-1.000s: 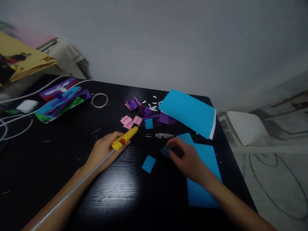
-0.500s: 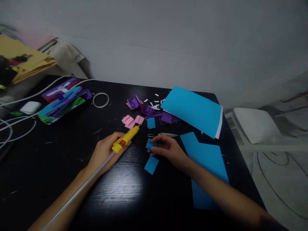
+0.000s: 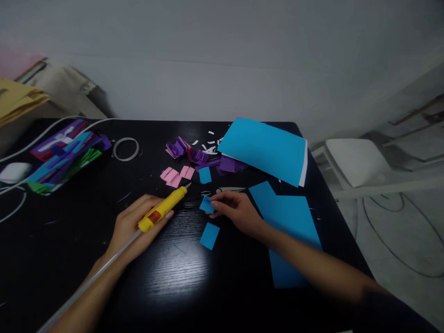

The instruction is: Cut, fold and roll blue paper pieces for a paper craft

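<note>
**A.** Which piece is in hand?

**B.** One small blue paper piece (image 3: 206, 204), pinched by the right hand (image 3: 237, 212) near the scissors (image 3: 231, 189), whose handles are hard to make out. The left hand (image 3: 126, 226) grips one yellow glue gun (image 3: 164, 207); its red patch (image 3: 154, 216) is too small to read.

**A.** And the surroundings?

**B.** Two further blue cards (image 3: 210, 236): one nearer the viewer, one beside the pink slips (image 3: 187, 173). Farther right lie two large blue sheets (image 3: 294, 222), the lower partly hidden by the right forearm (image 3: 312, 266).

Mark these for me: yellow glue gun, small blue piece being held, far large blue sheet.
Yellow glue gun (image 3: 164, 207): head view, middle of its body.
Held blue piece (image 3: 206, 204): head view, its exposed face.
Far large blue sheet (image 3: 265, 150): head view, centre of its top face.
</note>
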A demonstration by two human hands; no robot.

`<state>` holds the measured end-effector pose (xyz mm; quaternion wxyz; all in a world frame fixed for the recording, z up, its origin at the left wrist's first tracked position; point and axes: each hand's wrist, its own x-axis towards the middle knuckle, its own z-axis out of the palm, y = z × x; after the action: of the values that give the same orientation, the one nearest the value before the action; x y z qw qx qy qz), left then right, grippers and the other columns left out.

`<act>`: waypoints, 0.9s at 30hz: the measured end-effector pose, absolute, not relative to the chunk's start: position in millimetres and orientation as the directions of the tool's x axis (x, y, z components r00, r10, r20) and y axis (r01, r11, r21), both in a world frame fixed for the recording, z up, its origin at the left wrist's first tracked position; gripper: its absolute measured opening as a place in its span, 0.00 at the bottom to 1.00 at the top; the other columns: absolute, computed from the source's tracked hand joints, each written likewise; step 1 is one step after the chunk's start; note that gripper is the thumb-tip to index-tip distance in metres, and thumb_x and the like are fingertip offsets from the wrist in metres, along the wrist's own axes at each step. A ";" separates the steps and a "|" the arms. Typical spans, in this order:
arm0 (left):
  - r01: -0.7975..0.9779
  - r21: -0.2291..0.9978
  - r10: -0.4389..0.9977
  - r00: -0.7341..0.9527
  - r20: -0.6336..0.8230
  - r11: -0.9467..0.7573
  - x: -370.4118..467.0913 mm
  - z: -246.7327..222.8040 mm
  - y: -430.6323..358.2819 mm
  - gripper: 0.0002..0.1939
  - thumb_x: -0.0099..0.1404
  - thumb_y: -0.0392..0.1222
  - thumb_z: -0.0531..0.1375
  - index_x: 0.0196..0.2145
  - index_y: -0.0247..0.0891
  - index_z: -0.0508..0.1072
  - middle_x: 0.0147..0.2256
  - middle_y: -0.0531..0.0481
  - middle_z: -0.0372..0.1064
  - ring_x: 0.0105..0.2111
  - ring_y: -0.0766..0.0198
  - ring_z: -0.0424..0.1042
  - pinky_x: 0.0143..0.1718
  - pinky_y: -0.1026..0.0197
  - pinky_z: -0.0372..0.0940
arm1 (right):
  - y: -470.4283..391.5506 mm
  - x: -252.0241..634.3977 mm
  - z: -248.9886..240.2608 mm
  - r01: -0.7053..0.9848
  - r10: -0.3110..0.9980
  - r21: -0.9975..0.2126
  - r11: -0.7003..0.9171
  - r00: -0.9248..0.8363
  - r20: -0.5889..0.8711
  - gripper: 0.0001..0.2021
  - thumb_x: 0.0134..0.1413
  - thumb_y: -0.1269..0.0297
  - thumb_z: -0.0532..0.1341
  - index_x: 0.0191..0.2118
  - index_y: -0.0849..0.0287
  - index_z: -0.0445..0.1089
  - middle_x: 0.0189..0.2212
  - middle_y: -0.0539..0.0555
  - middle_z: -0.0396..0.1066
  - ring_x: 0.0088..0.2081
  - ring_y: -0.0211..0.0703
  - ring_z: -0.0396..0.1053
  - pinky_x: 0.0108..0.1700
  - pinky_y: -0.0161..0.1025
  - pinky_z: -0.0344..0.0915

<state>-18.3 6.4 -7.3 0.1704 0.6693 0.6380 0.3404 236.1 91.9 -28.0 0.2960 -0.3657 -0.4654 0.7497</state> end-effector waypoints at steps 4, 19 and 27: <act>0.703 0.684 0.968 0.021 0.252 -0.193 -18.5 -0.7 3.5 0.08 0.64 0.47 0.64 0.37 0.41 0.76 0.36 0.49 0.74 0.35 0.59 0.75 0.38 0.59 0.70 | 94.4 236.7 -28.4 -0.122 0.793 -0.920 -0.372 -0.557 -0.246 0.13 0.52 0.57 0.72 0.40 0.60 0.78 0.36 0.53 0.77 0.35 0.41 0.77 0.40 0.41 0.78; 0.737 0.621 0.962 0.177 0.207 -0.269 -20.8 -1.3 5.5 0.08 0.66 0.47 0.64 0.35 0.40 0.73 0.39 0.47 0.72 0.37 0.59 0.74 0.37 0.60 0.70 | 97.6 237.3 -27.3 -0.093 0.777 -0.933 -0.348 -0.585 -0.232 0.14 0.54 0.56 0.70 0.42 0.59 0.79 0.37 0.53 0.77 0.34 0.40 0.77 0.40 0.42 0.79; 0.729 0.623 0.959 0.206 0.193 -0.282 -23.9 -4.1 5.1 0.09 0.67 0.47 0.64 0.36 0.39 0.72 0.40 0.46 0.71 0.38 0.59 0.73 0.38 0.61 0.70 | 97.6 237.1 -28.4 -0.099 0.780 -0.933 -0.345 -0.584 -0.227 0.13 0.54 0.58 0.70 0.43 0.59 0.79 0.36 0.53 0.76 0.35 0.41 0.77 0.40 0.42 0.79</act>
<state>-23.9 5.1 -4.1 0.2039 0.7494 0.5633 0.2819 237.1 97.6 -28.4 0.2956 -0.3475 -0.4900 0.7428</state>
